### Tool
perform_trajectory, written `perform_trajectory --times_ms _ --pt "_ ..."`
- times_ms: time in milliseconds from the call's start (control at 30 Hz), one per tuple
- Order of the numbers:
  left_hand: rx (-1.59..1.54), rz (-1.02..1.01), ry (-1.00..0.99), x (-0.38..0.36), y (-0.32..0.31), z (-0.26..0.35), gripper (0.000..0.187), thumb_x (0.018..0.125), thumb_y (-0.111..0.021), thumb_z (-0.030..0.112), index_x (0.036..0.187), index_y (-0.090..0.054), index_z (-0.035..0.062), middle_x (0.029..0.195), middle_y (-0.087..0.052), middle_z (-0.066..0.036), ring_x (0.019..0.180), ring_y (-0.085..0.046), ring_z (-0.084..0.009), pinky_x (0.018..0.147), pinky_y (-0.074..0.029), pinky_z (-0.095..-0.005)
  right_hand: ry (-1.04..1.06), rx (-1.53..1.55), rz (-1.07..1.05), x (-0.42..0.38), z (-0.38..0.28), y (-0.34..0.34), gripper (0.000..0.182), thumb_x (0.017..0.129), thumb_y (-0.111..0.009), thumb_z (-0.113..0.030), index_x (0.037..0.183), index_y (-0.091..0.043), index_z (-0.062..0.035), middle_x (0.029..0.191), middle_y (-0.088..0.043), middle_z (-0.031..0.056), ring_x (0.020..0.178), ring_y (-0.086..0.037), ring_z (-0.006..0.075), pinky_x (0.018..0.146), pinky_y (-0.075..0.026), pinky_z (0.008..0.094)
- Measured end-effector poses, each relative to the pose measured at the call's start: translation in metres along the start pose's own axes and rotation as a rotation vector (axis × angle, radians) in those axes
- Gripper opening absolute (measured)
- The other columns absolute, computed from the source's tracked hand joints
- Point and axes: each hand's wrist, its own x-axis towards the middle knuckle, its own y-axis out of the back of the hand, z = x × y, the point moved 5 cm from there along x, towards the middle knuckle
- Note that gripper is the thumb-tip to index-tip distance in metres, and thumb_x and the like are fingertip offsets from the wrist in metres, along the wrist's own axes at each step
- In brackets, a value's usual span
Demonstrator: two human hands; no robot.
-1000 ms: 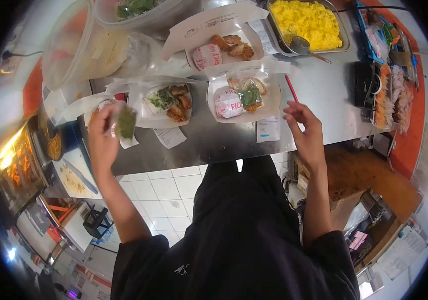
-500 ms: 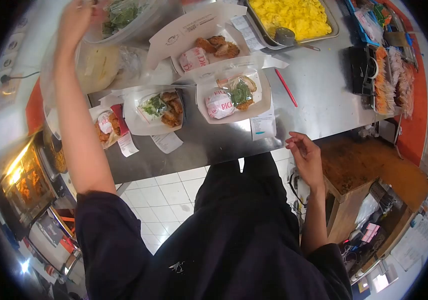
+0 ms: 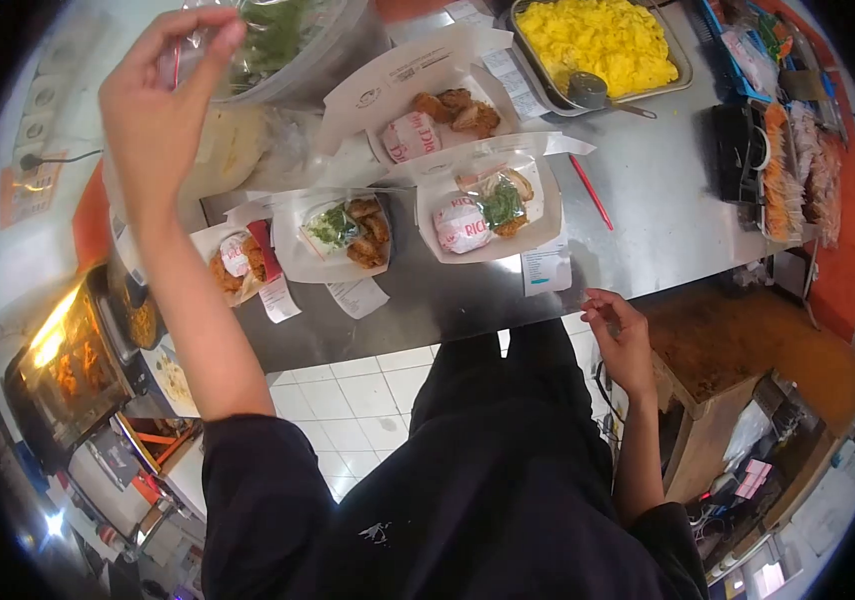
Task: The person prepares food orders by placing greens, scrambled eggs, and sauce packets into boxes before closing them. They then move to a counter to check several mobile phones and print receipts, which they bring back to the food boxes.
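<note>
My left hand (image 3: 163,110) is raised at the upper left, its thumb and index fingertip pinched together in front of a clear tub (image 3: 343,62) of bagged greens (image 3: 273,40). Clear plastic shows around these fingers, but I cannot tell what they hold. By the counter's front edge, my right hand (image 3: 623,340) hangs with loosely bent fingers apart and nothing in them. White paper boxes stand open on the counter: one (image 3: 493,215) with a wrapped bundle and a greens packet, another (image 3: 335,232) with fried chicken and greens, a small one (image 3: 238,262), and a rear one (image 3: 443,115).
A metal tray (image 3: 686,70) of yellow scrambled egg (image 3: 598,40) with a ladle (image 3: 588,90) sits at the back. A red pen (image 3: 590,190) lies on the steel counter (image 3: 648,200). Printed slips (image 3: 546,268) hang from the boxes. A lit oven (image 3: 73,365) stands lower left.
My left hand has come down and closer, with its fingertips now pinched in front of the tub. The whole view has shifted slightly; my right hand stays near the counter edge.
</note>
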Motion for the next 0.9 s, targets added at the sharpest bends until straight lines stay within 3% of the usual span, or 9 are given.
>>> perform_trajectory --times_ms 267,367,433,467,600,700,767,833,900 --pt "0.335 -0.393 -0.305 -0.04 -0.085 0.05 0.026 0.096 -0.07 0.007 0.122 -0.073 0.0014 0.128 -0.068 -0.007 0.121 -0.064 -0.0187 0.104 -0.049 -0.0322 0.028 0.025 -0.075 -0.001 -0.041 -0.008 0.024 0.099 -0.068 -0.007 0.121 -0.068 0.0003 0.1 -0.075 0.0095 0.092 -0.07 0.016 0.087 -0.055 0.0316" --pt "0.025 -0.257 -0.092 -0.049 -0.063 0.054 0.024 0.092 -0.071 0.001 0.117 -0.074 0.0018 0.115 -0.072 -0.008 0.105 -0.068 -0.0174 0.095 -0.052 -0.0308 -0.095 0.378 -0.2 -0.021 -0.149 -0.017 0.022 0.097 -0.068 -0.003 0.119 -0.067 0.0002 0.096 -0.073 0.0055 0.094 -0.068 0.0131 0.087 -0.055 0.0295" --pt "-0.003 -0.235 0.005 -0.068 -0.054 0.058 0.029 0.091 -0.071 0.0 0.12 -0.072 0.0014 0.118 -0.071 -0.009 0.108 -0.068 -0.0191 0.097 -0.052 -0.0324 0.01 0.547 -0.547 -0.045 -0.229 -0.031 0.02 0.098 -0.068 -0.007 0.116 -0.066 0.0003 0.098 -0.072 0.0075 0.093 -0.07 0.0151 0.09 -0.055 0.0326" --pt "-0.017 -0.224 0.065 -0.08 -0.054 0.059 0.032 0.09 -0.071 -0.001 0.122 -0.071 0.0011 0.119 -0.071 -0.01 0.109 -0.068 -0.02 0.098 -0.052 -0.0333 -0.132 0.568 -0.838 -0.052 -0.268 -0.038 0.021 0.099 -0.069 -0.011 0.118 -0.066 -0.0024 0.1 -0.072 0.0084 0.095 -0.071 0.0183 0.092 -0.055 0.035" --pt "-0.108 -0.43 0.164 -0.13 -0.067 0.062 0.036 0.089 -0.072 -0.001 0.125 -0.07 0.0017 0.12 -0.072 -0.011 0.11 -0.068 -0.0209 0.098 -0.052 -0.033 -0.143 0.616 -0.843 -0.066 -0.279 -0.048 0.026 0.091 -0.059 -0.001 0.115 -0.065 -0.005 0.096 -0.072 0.0142 0.088 -0.071 0.0279 0.082 -0.056 0.0405" --pt "0.011 -0.522 0.141 -0.165 -0.074 0.081 0.034 0.089 -0.072 -0.001 0.122 -0.071 0.0028 0.117 -0.073 -0.012 0.106 -0.07 -0.0232 0.094 -0.053 -0.034 -0.241 0.84 -0.94 -0.047 -0.284 -0.048 0.024 0.089 -0.056 -0.001 0.112 -0.063 0.0006 0.094 -0.071 0.0172 0.086 -0.07 0.0293 0.079 -0.055 0.0417" --pt "-0.074 -0.622 0.306 -0.205 -0.081 0.078 0.033 0.089 -0.072 -0.001 0.121 -0.072 0.0043 0.116 -0.074 -0.011 0.105 -0.071 -0.0245 0.091 -0.054 -0.0354 -0.32 0.877 -0.888 -0.049 -0.269 -0.024 0.025 0.09 -0.056 -0.002 0.114 -0.061 0.0035 0.097 -0.07 0.0179 0.088 -0.07 0.0294 0.079 -0.055 0.0424" --pt "-0.228 -0.72 0.386 -0.232 -0.116 0.082 0.03 0.09 -0.071 0.001 0.12 -0.073 0.0059 0.113 -0.075 -0.01 0.102 -0.072 -0.0271 0.087 -0.055 -0.0368 -0.249 0.762 -0.829 -0.064 -0.267 -0.01 0.029 0.091 -0.058 -0.004 0.12 -0.059 0.0029 0.103 -0.069 0.0177 0.092 -0.069 0.0307 0.081 -0.055 0.0437" --pt "-0.259 -0.808 0.456 -0.266 -0.12 0.084 0.025 0.092 -0.071 0.008 0.117 -0.074 0.0072 0.11 -0.075 -0.012 0.098 -0.072 -0.0309 0.084 -0.056 -0.0384 -0.097 0.765 -0.959 -0.067 -0.271 -0.032 0.033 0.093 -0.059 -0.005 0.126 -0.058 0.0023 0.11 -0.068 0.0174 0.096 -0.069 0.0321 0.082 -0.056 0.045"
